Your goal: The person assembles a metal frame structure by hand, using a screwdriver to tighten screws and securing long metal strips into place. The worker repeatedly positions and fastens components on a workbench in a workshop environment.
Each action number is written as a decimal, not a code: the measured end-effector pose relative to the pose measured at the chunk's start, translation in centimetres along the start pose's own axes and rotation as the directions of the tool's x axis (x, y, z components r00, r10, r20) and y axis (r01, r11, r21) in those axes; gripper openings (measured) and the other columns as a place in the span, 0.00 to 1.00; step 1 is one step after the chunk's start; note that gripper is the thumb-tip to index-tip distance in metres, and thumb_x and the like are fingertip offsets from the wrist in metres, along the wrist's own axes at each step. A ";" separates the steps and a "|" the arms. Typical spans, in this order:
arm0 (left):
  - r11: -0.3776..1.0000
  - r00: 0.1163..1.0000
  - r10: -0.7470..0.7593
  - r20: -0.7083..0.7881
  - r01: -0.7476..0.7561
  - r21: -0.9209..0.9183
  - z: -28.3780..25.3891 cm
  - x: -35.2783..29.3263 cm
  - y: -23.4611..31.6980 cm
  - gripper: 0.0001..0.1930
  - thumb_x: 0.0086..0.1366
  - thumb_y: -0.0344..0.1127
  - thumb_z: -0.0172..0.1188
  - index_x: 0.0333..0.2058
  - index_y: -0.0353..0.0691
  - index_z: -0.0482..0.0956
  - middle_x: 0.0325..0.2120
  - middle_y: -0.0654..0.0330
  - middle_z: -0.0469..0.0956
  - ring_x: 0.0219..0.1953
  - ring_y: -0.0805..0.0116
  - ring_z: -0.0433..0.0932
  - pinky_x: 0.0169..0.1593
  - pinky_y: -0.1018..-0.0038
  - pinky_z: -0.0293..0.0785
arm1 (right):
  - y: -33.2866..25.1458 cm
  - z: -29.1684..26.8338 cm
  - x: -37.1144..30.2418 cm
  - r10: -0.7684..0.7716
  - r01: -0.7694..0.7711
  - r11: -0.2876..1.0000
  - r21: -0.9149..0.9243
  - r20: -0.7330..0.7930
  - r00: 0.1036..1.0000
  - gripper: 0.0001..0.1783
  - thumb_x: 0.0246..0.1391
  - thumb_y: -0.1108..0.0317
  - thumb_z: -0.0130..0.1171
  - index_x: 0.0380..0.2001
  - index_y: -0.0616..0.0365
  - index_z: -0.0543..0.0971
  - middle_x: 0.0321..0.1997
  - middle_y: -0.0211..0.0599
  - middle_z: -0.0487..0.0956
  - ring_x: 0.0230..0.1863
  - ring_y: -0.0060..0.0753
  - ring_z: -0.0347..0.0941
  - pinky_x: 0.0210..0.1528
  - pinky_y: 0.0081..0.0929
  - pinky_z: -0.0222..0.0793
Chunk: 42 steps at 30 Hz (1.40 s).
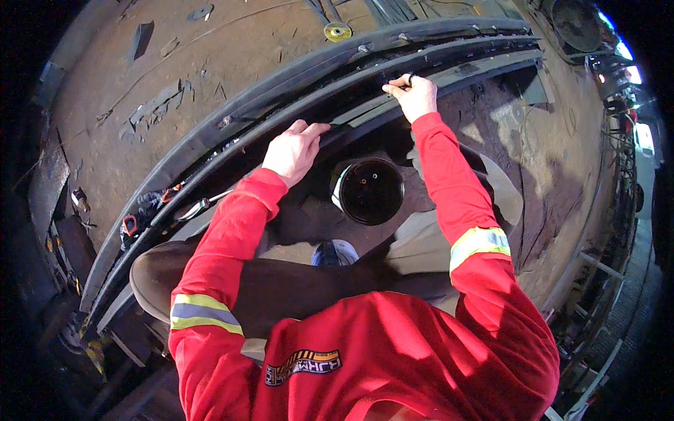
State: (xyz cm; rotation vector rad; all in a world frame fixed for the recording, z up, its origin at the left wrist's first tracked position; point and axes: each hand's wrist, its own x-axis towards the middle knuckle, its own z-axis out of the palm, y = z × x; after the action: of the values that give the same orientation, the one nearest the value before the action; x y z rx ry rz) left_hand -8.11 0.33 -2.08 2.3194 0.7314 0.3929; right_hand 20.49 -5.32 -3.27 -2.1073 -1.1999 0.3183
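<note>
Rusty, scrap-strewn metal floor [232,56]

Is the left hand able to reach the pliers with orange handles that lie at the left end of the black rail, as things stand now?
Probably yes. The left hand rests on the black rail, and the pliers lie lower left along it. Nothing stands between them, but the arm would have to draw back and swing left.

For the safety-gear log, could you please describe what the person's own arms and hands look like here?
Both arms wear long bright red sleeves, each with a reflective band, yellow-edged with a grey centre, round the upper arm. The left hand and right hand are bare, without gloves. A dark ring-like band shows on a right-hand finger. The red garment's chest carries a dark patch with yellow-orange lettering.
</note>
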 end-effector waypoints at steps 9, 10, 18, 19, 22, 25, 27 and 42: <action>1.000 1.000 0.001 -0.010 -0.001 -0.005 0.8 0.7 -0.7 0.13 0.61 0.29 0.51 0.45 0.44 0.77 0.27 0.52 0.72 0.30 0.50 0.75 0.35 0.62 0.73 | 0.5 0.7 0.1 0.019 -0.016 0.991 0.134 -0.023 1.000 0.11 0.36 0.65 0.73 0.24 0.58 0.83 0.25 0.40 0.81 0.25 0.31 0.78 0.32 0.26 0.72; 1.000 1.000 -0.009 -0.002 0.009 0.000 0.7 0.8 -0.6 0.13 0.61 0.29 0.51 0.45 0.44 0.77 0.27 0.52 0.72 0.30 0.50 0.75 0.35 0.62 0.73 | 0.7 0.6 0.1 0.008 -0.006 0.996 0.092 -0.027 1.000 0.11 0.36 0.65 0.73 0.24 0.58 0.83 0.25 0.40 0.81 0.25 0.32 0.78 0.33 0.27 0.72; 0.943 0.998 0.049 0.029 -0.056 0.327 0.4 0.4 -0.2 0.16 0.61 0.33 0.53 0.49 0.50 0.75 0.28 0.56 0.73 0.35 0.55 0.77 0.37 0.63 0.75 | 0.5 -0.2 0.1 -0.119 0.120 0.987 -0.108 0.023 0.993 0.12 0.37 0.63 0.72 0.24 0.58 0.82 0.24 0.40 0.81 0.26 0.35 0.78 0.34 0.30 0.72; 0.904 0.995 0.099 0.016 -0.096 0.417 0.3 0.1 -0.6 0.17 0.61 0.34 0.53 0.50 0.50 0.74 0.28 0.57 0.74 0.36 0.56 0.77 0.37 0.63 0.75 | 0.9 0.0 0.2 -0.094 0.096 0.993 -0.064 0.029 0.995 0.12 0.38 0.63 0.72 0.24 0.58 0.82 0.24 0.40 0.81 0.26 0.35 0.78 0.34 0.30 0.72; 0.908 0.998 -0.036 0.045 0.014 0.419 -1.4 -1.5 -0.4 0.19 0.60 0.33 0.53 0.51 0.49 0.73 0.34 0.57 0.76 0.41 0.58 0.77 0.43 0.65 0.75 | 2.0 0.4 0.6 -0.042 0.041 0.999 0.014 0.055 0.998 0.12 0.38 0.63 0.71 0.24 0.57 0.82 0.25 0.40 0.81 0.27 0.34 0.78 0.35 0.29 0.72; 0.923 0.982 -0.175 0.072 0.138 0.359 -3.5 -4.9 -1.2 0.18 0.57 0.36 0.56 0.48 0.43 0.75 0.35 0.54 0.77 0.43 0.56 0.77 0.45 0.63 0.74 | 1.3 0.8 0.6 -0.029 0.027 0.999 0.029 0.081 0.996 0.11 0.40 0.63 0.71 0.26 0.57 0.83 0.26 0.40 0.82 0.28 0.33 0.79 0.36 0.29 0.72; 0.944 0.976 -0.206 0.071 0.179 0.278 -4.6 -6.7 -2.0 0.19 0.56 0.34 0.56 0.48 0.39 0.74 0.39 0.51 0.77 0.45 0.53 0.76 0.48 0.61 0.73 | 0.3 0.0 0.3 -0.032 0.034 0.999 -0.020 0.103 0.994 0.12 0.41 0.62 0.70 0.27 0.57 0.82 0.28 0.39 0.83 0.30 0.33 0.80 0.38 0.29 0.73; 0.792 0.847 -0.515 0.134 0.410 0.452 -6.6 -9.0 -1.2 0.36 0.49 0.42 0.61 0.59 0.45 0.64 0.45 0.39 0.68 0.50 0.43 0.70 0.53 0.56 0.67 | 1.4 0.2 1.0 -0.003 -0.006 0.999 0.051 0.168 0.986 0.08 0.45 0.69 0.68 0.27 0.61 0.80 0.27 0.35 0.83 0.29 0.23 0.78 0.36 0.22 0.72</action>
State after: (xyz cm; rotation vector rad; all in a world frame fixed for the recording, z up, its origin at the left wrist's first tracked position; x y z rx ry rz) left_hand -18.80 -0.97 1.19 2.3819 1.3165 -0.3093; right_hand 21.85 -4.82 -4.21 -2.0702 -1.2728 0.5313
